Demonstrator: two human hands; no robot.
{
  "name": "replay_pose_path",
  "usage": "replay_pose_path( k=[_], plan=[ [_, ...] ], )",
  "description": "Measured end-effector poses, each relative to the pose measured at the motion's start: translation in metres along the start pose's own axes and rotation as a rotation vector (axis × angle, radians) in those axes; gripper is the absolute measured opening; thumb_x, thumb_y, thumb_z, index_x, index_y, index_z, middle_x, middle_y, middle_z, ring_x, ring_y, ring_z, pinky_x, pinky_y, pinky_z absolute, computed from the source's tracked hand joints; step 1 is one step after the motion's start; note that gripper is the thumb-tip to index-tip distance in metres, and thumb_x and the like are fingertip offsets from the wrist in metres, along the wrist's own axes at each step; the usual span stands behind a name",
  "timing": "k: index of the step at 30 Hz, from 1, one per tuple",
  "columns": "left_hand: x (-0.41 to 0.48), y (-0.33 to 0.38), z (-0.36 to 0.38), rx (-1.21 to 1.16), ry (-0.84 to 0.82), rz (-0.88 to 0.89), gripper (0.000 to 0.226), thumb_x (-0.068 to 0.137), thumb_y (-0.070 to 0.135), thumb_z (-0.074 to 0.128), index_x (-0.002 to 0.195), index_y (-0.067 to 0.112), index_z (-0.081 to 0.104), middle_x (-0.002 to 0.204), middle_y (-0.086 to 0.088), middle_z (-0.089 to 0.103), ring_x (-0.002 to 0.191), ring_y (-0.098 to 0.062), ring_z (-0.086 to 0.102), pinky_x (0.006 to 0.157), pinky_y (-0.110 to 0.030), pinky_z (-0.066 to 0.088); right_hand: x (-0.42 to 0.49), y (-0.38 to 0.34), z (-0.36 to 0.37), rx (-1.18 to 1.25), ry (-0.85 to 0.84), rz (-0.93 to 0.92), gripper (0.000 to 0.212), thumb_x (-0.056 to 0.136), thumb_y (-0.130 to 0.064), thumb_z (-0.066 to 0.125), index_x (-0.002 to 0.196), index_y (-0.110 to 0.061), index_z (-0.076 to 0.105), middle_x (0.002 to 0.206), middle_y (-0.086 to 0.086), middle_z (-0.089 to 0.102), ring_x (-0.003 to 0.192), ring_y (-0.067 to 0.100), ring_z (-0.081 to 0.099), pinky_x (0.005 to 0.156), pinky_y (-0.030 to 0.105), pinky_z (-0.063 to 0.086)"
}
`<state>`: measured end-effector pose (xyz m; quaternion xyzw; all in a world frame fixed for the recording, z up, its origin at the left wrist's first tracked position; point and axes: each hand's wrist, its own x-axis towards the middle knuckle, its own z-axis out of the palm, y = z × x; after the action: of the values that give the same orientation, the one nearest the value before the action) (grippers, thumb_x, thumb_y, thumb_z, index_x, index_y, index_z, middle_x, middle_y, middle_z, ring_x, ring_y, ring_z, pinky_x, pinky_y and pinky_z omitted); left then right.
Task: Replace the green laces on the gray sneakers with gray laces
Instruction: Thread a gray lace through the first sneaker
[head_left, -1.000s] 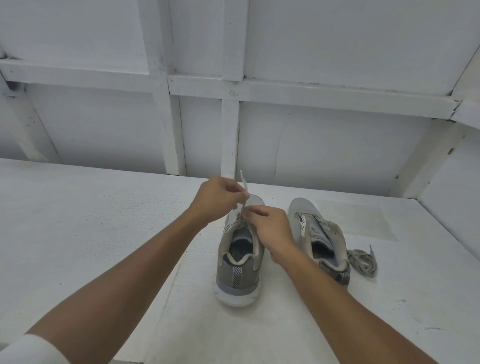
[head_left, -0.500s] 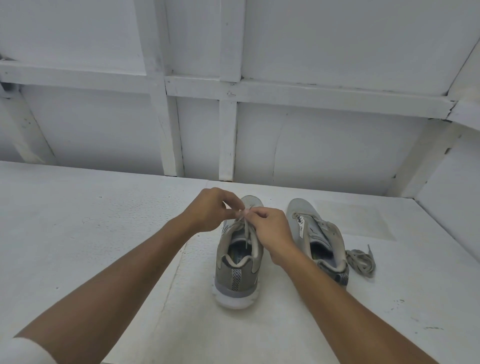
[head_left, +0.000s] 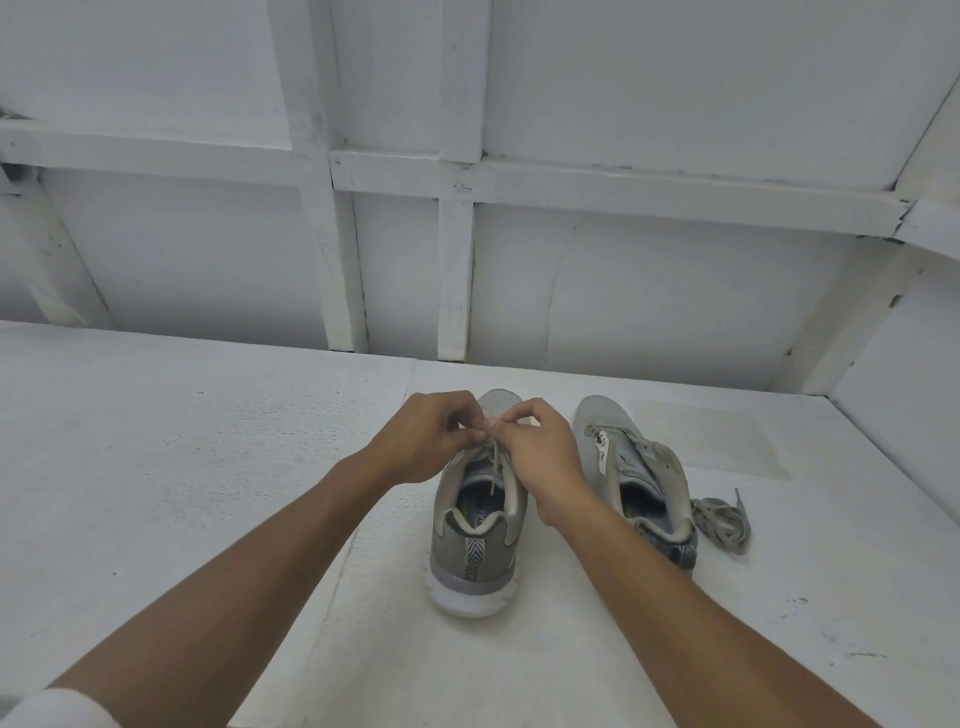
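Note:
Two gray sneakers stand heel toward me on the white table (head_left: 156, 467). Over the tongue of the left sneaker (head_left: 475, 551) my left hand (head_left: 423, 441) and my right hand (head_left: 540, 452) meet, fingertips together, both pinching a thin gray lace (head_left: 493, 467). One end of that lace hangs down into the shoe opening. The right sneaker (head_left: 636, 473) stands unlaced, its tongue loose. A bundled greenish-gray lace (head_left: 722, 522) lies on the table just right of its heel. The eyelets of the left sneaker are hidden by my hands.
A white panelled wall (head_left: 649, 312) with wooden battens rises behind the table. A side wall closes in at the far right.
My left hand has come down from its raised pull and both hands have drawn together over the left sneaker's tongue. The lace end that stuck up now hangs into the shoe.

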<state>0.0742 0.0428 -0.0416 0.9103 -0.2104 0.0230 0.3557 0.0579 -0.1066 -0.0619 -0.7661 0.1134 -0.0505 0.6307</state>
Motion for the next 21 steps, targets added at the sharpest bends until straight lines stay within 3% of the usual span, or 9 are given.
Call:
replay_pose_path(
  k=[4,8,13,19,21],
  plan=[
    [-0.003,0.007,0.002,0.016,0.014,-0.015,0.008,0.091,0.025,0.064,0.086,0.026,0.059,0.084,0.013,0.06,0.077,-0.011,0.054,0.064,-0.021,0.043,-0.004,-0.006,-0.003,-0.131,0.009,-0.058,0.007,0.085,-0.027,0.067,0.079,-0.025,0.068,0.08,-0.007,0.069,0.079,0.014,0.066,0.069,0.028,0.052],
    [-0.001,0.013,0.003,0.038,0.004,-0.038,0.005,0.091,0.021,0.063,0.089,0.021,0.058,0.083,0.01,0.056,0.071,-0.007,0.049,0.058,-0.016,0.035,-0.012,-0.014,-0.008,-0.309,0.009,-0.196,0.013,0.091,-0.023,0.061,0.089,-0.023,0.074,0.075,-0.012,0.065,0.069,0.001,0.059,0.055,0.006,0.037],
    [-0.002,0.011,-0.001,0.061,0.015,-0.009,0.009,0.092,0.021,0.064,0.087,0.024,0.057,0.079,0.015,0.054,0.07,-0.005,0.049,0.058,-0.014,0.033,-0.015,-0.018,-0.012,-0.507,-0.079,-0.262,0.018,0.088,-0.021,0.062,0.102,-0.022,0.074,0.087,-0.007,0.066,0.078,0.008,0.059,0.057,0.007,0.037],
    [-0.005,0.006,-0.003,0.117,0.006,0.097,0.006,0.091,0.021,0.064,0.087,0.021,0.059,0.077,0.021,0.052,0.072,-0.012,0.053,0.061,-0.021,0.039,-0.007,-0.011,-0.006,-0.55,-0.105,-0.199,0.008,0.09,-0.024,0.062,0.092,-0.023,0.07,0.099,0.004,0.066,0.08,0.018,0.064,0.069,0.026,0.049],
    [-0.005,0.005,-0.002,0.137,0.011,0.126,0.004,0.092,0.021,0.062,0.09,0.02,0.06,0.08,0.02,0.053,0.074,-0.014,0.054,0.062,-0.023,0.042,-0.007,-0.012,-0.008,-0.484,-0.138,-0.148,0.008,0.092,-0.02,0.061,0.089,-0.018,0.069,0.093,0.005,0.067,0.076,0.015,0.062,0.062,0.023,0.047]
  ],
)
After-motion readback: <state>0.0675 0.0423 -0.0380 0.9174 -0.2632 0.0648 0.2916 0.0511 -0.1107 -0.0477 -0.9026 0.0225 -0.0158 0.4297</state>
